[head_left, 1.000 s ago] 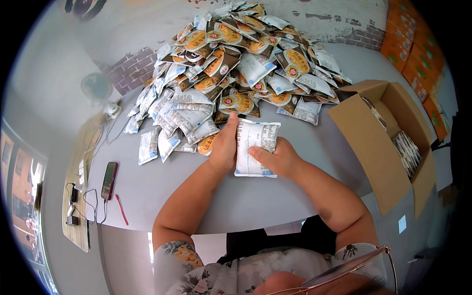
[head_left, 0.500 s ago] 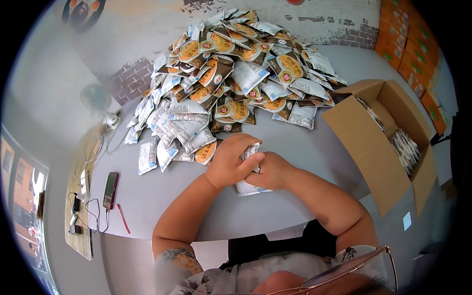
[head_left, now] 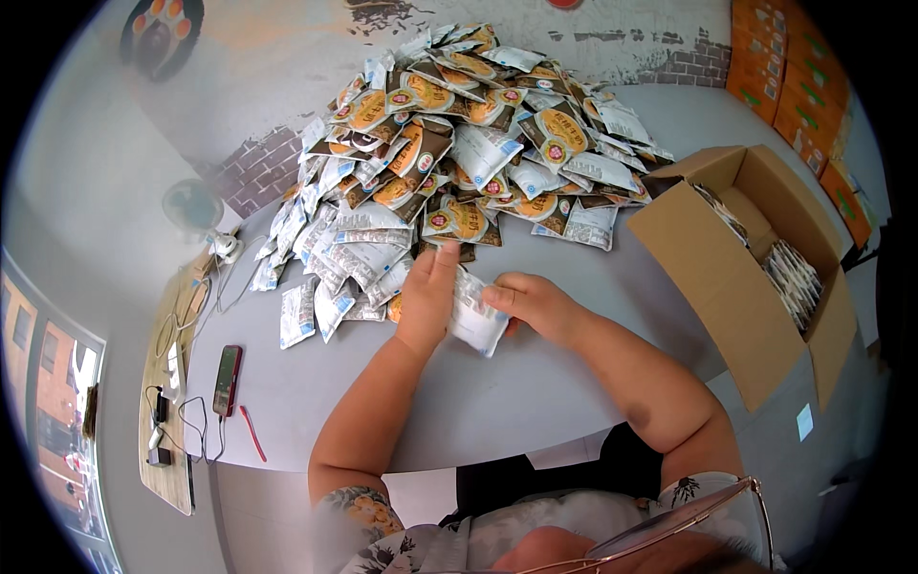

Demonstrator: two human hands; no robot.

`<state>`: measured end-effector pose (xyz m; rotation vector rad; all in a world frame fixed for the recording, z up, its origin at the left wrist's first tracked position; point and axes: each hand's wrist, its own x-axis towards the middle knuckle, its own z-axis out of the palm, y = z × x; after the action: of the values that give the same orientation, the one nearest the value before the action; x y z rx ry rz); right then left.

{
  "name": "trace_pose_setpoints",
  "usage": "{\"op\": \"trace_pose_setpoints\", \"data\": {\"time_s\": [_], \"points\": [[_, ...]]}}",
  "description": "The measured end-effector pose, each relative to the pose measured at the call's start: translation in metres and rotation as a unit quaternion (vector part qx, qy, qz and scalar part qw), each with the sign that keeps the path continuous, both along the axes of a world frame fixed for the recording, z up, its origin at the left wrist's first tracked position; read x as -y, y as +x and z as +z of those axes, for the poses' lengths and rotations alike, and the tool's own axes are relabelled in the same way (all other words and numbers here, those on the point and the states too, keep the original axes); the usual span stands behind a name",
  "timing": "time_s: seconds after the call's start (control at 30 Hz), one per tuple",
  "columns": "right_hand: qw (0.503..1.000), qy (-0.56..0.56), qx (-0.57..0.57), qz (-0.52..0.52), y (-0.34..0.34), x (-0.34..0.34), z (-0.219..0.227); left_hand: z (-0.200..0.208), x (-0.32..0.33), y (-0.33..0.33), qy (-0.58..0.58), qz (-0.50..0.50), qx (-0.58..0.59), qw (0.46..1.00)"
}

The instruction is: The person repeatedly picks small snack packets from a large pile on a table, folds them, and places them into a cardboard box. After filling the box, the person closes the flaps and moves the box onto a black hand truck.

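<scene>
In front of me, a white printed packet is tilted between my hands over the table. My right hand grips its right edge, thumb on top and fingers underneath. My left hand stands on edge along the packet's left side, fingers stretched out and pointing away from me; it seems to touch the packet without closing on it. Whether more packets lie beneath the held one is hidden. Just beyond my hands rises a large heap of similar packets, some showing brown-and-orange fronts, others white backs.
An open cardboard box on the right holds packets standing in rows. To the left, a phone lies on the grey table with a cable and a red strip. Orange cartons are stacked at the far right.
My hands were clasped together around the packet; now they are apart. The left hand has straightened its fingers, and more of the packet's white face shows. The view has shifted slightly.
</scene>
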<state>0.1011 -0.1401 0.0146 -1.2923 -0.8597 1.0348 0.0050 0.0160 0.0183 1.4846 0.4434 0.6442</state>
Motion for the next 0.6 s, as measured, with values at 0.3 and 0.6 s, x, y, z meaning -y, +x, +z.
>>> {"op": "trace_pose_setpoints", "data": {"time_s": [0.3,0.6], "points": [[0.986,0.083,0.083,-0.117,-0.007,0.005,0.011,0.014,0.050,-0.012,-0.208,-0.001,0.087,0.974],[0.978,0.123,0.062,-0.156,-0.011,0.004,0.003,0.003,0.056,-0.017,-0.128,-0.046,0.100,0.986]]}}
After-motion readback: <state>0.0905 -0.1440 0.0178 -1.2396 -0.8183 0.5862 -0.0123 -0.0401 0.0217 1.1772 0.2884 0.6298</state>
